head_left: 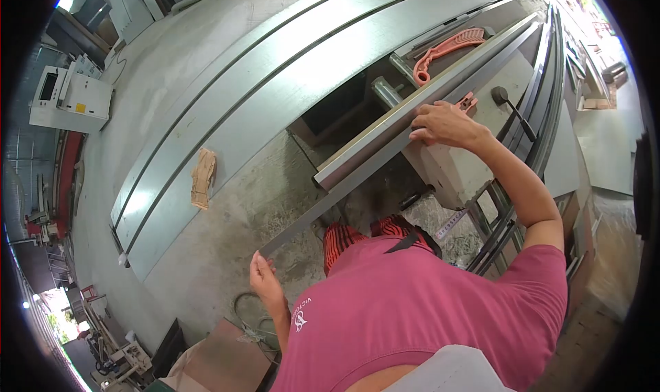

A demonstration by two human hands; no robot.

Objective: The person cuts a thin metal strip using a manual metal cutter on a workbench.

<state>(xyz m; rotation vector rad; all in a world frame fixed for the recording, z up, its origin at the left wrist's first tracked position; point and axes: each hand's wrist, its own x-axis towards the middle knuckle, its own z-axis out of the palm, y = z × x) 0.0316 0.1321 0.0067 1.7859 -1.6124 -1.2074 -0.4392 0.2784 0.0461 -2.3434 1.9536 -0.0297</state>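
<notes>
A long, narrow grey metal strip [313, 216] runs diagonally from the lower left up to the bending machine in front of me. My left hand [264, 276] pinches its near lower end between thumb and fingers. Farther up, my right hand [443, 125] has its fingers curled over the strip, close to the machine's long metal edge bar [371, 141]. An orange clamp-like piece [467, 102] shows just beyond the right hand. Part of the right fingers' grip is hidden by the strip. Past the bar lies a red-orange handle [440, 53].
Long shiny sheet-metal panels [227, 127] lie on the left, with a brown glove-like piece [203, 179] on them. A black-knobbed lever [512, 106] stands at the right. Long dark metal profiles [543, 96] extend beside it. A tape measure's blade [452, 223] shows below.
</notes>
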